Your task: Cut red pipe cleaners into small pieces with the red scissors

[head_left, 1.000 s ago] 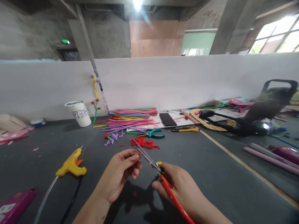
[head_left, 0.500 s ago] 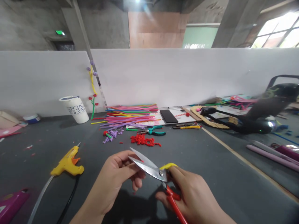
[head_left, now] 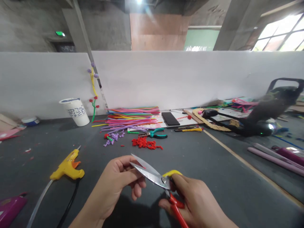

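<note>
My right hand (head_left: 193, 196) is wrapped round the red-and-yellow handles of a pair of scissors (head_left: 152, 176), whose blades are slightly apart and point up to the left. Thumb and fingers of my left hand (head_left: 123, 174) are pinched together right at the blades. A tiny red bit of pipe cleaner (head_left: 144, 167) shows between the blades by those fingertips; the rest of it is hidden. Beyond the hands lies a heap of short red pipe cleaner pieces (head_left: 146, 143), with purple pieces (head_left: 114, 138) left of it.
Teal-handled pliers (head_left: 155, 134) lie behind the red heap. A bundle of pipe cleaners (head_left: 133, 118) and a black phone (head_left: 170, 118) are farther back. To the left are a yellow glue gun (head_left: 67, 166) with its cord and a white cup (head_left: 77, 112). A black device (head_left: 266, 110) stands right.
The view has shifted slightly. The scissor blades look a little closer together; both hands keep nearly the same pose.
</note>
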Demonstrator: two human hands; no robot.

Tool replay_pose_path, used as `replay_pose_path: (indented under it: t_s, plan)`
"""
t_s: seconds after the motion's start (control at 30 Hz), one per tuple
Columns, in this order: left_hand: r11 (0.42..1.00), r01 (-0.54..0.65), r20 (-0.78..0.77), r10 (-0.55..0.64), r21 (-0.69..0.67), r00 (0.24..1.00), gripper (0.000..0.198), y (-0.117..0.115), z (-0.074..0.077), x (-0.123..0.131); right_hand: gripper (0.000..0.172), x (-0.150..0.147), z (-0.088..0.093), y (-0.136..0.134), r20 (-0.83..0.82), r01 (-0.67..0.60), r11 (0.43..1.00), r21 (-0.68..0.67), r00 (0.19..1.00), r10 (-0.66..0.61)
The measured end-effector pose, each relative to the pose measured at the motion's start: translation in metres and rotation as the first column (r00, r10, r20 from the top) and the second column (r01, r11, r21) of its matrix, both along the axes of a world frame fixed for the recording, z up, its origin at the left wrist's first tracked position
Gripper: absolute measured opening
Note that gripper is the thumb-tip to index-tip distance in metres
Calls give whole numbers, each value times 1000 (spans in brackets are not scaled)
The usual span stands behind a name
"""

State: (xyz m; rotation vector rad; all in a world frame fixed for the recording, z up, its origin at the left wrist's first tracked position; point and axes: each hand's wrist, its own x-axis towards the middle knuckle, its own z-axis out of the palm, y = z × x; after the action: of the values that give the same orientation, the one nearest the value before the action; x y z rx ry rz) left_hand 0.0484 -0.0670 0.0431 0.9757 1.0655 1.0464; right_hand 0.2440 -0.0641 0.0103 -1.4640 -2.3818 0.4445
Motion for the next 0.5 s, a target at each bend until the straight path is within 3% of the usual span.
replay_pose_path:
  t_s: [0.13,0.27,0.37,0.5]
  plan:
    - [1000,0,61,1,-31,998,9,0,0,2,34,-1,-3,1,-44,24,997,-70,999,-27]
    - [1000,3,96,-1,-25,995,7,3,-3,4,34,-2,-6,5,-247,45,970,-240,963,-106]
    - [1000,23,104,-21,-20,994,9,4,-6,7,30,-4,-4,12,-447,21,930,-367,873,-196]
    - [997,78,104,-76,-16,992,6,2,-10,14,14,-8,2,17,-623,-107,835,-539,719,-310]
